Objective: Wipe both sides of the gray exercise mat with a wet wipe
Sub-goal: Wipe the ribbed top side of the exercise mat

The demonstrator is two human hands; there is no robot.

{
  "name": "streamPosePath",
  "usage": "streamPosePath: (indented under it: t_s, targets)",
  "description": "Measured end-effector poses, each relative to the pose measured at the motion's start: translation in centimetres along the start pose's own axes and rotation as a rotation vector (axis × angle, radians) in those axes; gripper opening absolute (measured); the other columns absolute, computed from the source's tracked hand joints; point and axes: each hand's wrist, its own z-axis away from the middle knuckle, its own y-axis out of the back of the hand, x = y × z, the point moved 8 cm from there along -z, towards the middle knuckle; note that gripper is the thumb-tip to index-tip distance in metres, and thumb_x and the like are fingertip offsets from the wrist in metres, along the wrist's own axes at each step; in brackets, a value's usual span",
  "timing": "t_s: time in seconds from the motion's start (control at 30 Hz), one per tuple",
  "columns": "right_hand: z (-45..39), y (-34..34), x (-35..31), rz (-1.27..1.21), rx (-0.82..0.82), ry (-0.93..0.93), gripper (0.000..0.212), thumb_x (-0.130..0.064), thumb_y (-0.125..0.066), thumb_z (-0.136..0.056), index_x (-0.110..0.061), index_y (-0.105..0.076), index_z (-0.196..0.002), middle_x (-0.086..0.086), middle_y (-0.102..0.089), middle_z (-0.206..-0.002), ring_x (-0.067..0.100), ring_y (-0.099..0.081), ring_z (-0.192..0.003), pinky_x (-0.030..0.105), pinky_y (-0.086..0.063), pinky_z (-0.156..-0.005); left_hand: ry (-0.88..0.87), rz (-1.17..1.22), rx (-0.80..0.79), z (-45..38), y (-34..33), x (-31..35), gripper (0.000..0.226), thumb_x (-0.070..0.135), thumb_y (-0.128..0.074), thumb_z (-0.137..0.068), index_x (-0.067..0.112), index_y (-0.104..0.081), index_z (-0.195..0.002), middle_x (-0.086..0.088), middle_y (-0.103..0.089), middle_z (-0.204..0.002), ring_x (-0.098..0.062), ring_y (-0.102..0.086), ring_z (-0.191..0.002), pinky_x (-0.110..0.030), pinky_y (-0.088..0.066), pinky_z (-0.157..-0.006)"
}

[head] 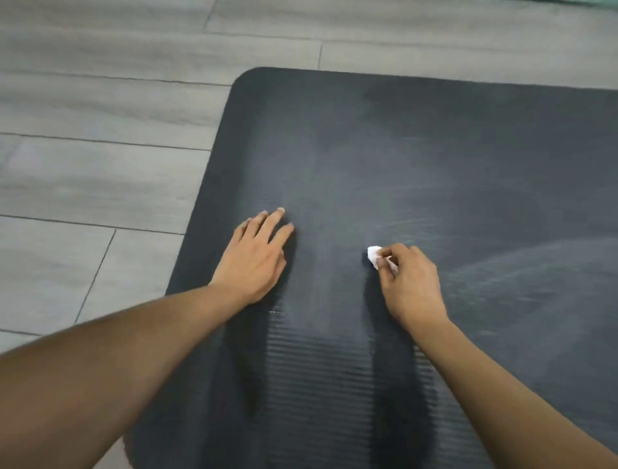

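The gray exercise mat (418, 160) lies flat on the pale wood-look floor (100, 134), filling the right and near part of the view, its rounded far-left corner showing while its right side and near end run out of sight. Its ribbed surface is plain to see close by; farther off it blurs, with pale streaks across the middle and right. Both forearms reach in from the near edge and throw dark shadows on the mat. The left hand (254, 257) rests palm down on the mat near its left edge, fingers straight and a little spread, holding nothing. The right hand (409, 283), a little to the right of it and well apart, has its fingers curled, pinching a small white wet wipe (374, 254) against the mat; only a crumpled bit of the wipe pokes out past the fingertips, the rest hidden under the hand. At the far right corner a sliver of something pale green (568, 2) is cut off by the frame, too little to tell what it is.
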Motion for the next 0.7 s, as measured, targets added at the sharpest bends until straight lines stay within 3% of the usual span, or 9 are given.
streamPosePath:
  t_s: [0.13,0.27,0.37,0.47,0.57,0.63,0.7]
  targets:
    - [-7.8,-1.1,-1.6,-0.131,0.065,-0.109,0.009,-0.027,-0.055,-0.095,-0.025,-0.063,-0.097,0.001,-0.062,-0.099,0.018,-0.058,-0.092,0.036,-0.050,-0.082,0.159,0.049,0.040,-10.0,-0.1,-5.4,0.062,0.038,-0.042,-0.103,0.024,-0.025,-0.161,-0.010,-0.014,-0.170,-0.036,-0.014,-0.155,-0.049,-0.013,-0.127]
    - [-15.0,-1.3,-3.6,-0.192,0.176,-0.074,0.013,-0.029,-0.054,-0.096,-0.030,-0.065,-0.101,-0.003,-0.060,-0.099,0.011,-0.056,-0.087,0.032,-0.047,-0.084,0.315,0.141,0.057,-16.1,-1.6,-7.8,0.064,0.050,-0.026,-0.104,0.033,-0.010,-0.163,-0.004,-0.003,-0.172,-0.029,0.000,-0.158,-0.046,0.002,-0.128]
    - [-21.6,-0.4,-5.3,-0.121,0.314,0.030,0.017,-0.026,-0.055,-0.096,-0.026,-0.068,-0.106,-0.001,-0.056,-0.098,0.014,-0.053,-0.089,0.020,-0.036,-0.078,0.337,0.140,0.091,-17.2,-2.3,-8.2,0.064,0.054,-0.019,-0.102,0.037,-0.010,-0.163,-0.001,-0.006,-0.172,-0.025,-0.001,-0.158,-0.044,0.001,-0.128]
    - [-27.2,1.1,-6.5,0.008,0.457,0.084,0.020,-0.025,-0.053,-0.095,-0.020,-0.068,-0.107,0.006,-0.058,-0.103,0.025,-0.051,-0.096,0.022,-0.031,-0.082,0.322,0.157,0.074,-17.1,-1.7,-8.2,0.065,0.055,-0.018,-0.100,0.038,-0.009,-0.163,0.000,-0.006,-0.172,-0.025,0.000,-0.158,-0.045,0.000,-0.129]
    - [-32.3,1.6,-6.6,-0.002,0.495,0.111,0.018,-0.019,-0.052,-0.094,-0.016,-0.067,-0.104,0.008,-0.057,-0.110,0.025,-0.051,-0.098,0.017,-0.029,-0.080,0.325,0.151,0.050,-17.5,-1.8,-8.4,0.066,0.054,-0.022,-0.101,0.037,-0.009,-0.163,0.000,-0.004,-0.172,-0.026,0.000,-0.159,-0.048,-0.003,-0.128]
    - [-35.2,1.4,-6.4,0.027,0.476,0.156,0.017,-0.016,-0.052,-0.094,-0.013,-0.067,-0.101,0.007,-0.058,-0.113,0.025,-0.053,-0.099,0.023,-0.038,-0.083,0.311,0.136,0.039,-17.8,-1.9,-8.3,0.066,0.053,-0.024,-0.101,0.036,-0.009,-0.163,-0.001,-0.004,-0.172,-0.028,0.000,-0.158,-0.050,-0.006,-0.128]
    - [-37.0,0.1,-6.2,0.047,0.442,0.108,0.019,-0.015,-0.049,-0.094,-0.009,-0.067,-0.099,0.009,-0.061,-0.108,0.029,-0.055,-0.097,0.037,-0.046,-0.082,0.309,0.133,0.024,-17.8,-1.9,-8.6,0.066,0.051,-0.027,-0.101,0.035,-0.010,-0.163,-0.001,-0.005,-0.172,-0.029,-0.001,-0.158,-0.052,-0.008,-0.127]
